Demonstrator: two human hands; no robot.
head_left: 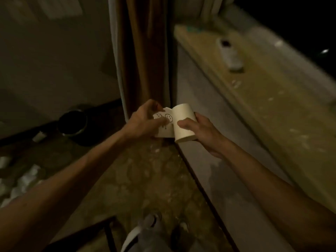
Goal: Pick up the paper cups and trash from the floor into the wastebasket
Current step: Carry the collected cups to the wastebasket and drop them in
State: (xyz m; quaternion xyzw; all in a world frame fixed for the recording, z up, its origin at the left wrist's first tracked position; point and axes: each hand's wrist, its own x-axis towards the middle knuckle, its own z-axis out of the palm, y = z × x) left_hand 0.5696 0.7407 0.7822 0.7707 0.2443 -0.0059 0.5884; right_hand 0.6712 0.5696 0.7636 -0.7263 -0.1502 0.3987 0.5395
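Note:
Both my hands meet in the middle of the head view, above a speckled floor. My left hand (143, 122) grips a white paper cup printed with a smiley face (164, 124). My right hand (201, 133) holds a plain cream paper cup (183, 122), thumb across its side. The two cups touch side by side. A dark round wastebasket (72, 124) stands on the floor to the left, by the wall. Several white scraps of trash (27, 179) lie on the floor at the far left, and one small white piece (38, 136) lies beside the wastebasket.
A brown curtain (143, 51) hangs straight ahead. A long window ledge (263, 99) runs along the right with a white remote (229, 53) on it. A dark frame (109, 231) and my grey shoe (151, 222) show at the bottom.

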